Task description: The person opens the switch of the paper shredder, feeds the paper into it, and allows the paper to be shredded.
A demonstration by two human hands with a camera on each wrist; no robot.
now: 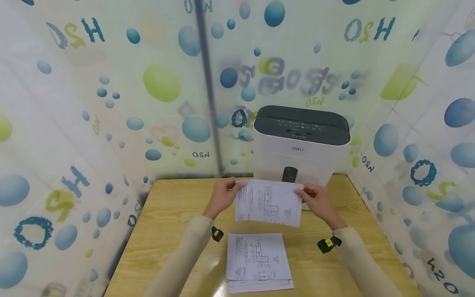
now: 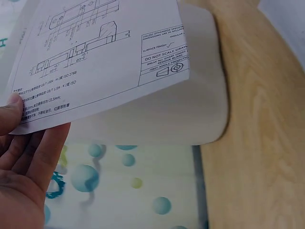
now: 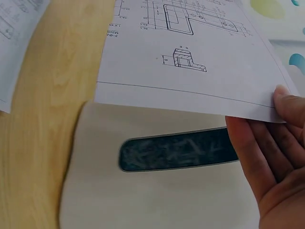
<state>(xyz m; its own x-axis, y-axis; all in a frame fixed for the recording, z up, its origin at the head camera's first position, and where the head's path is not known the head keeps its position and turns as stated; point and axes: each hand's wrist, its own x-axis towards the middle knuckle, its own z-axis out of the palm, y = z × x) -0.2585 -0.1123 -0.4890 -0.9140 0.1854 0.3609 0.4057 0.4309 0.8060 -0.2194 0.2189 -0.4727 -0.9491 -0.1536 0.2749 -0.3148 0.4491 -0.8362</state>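
Observation:
A sheet of paper (image 1: pixel 269 202) printed with technical drawings hangs between both hands, in front of the white shredder (image 1: pixel 293 159) with its dark grey top. My left hand (image 1: pixel 224 197) pinches its far left corner, thumb on the printed face and fingers behind, as the left wrist view shows. At the far right corner my right hand (image 1: pixel 320 203) pinches it the same way. Nearer me, a stack of similar printed papers (image 1: pixel 257 258) lies on the wooden table, apart from the held sheet. The shredder's dark window (image 3: pixel 176 150) shows below the sheet in the right wrist view.
The wooden table (image 1: pixel 182 206) reaches back to a patterned curtain (image 1: pixel 159 119) with blue and green dots. Similar curtains (image 1: pixel 419 136) close in the sides. The shredder stands at the table's back right, near the rear curtain.

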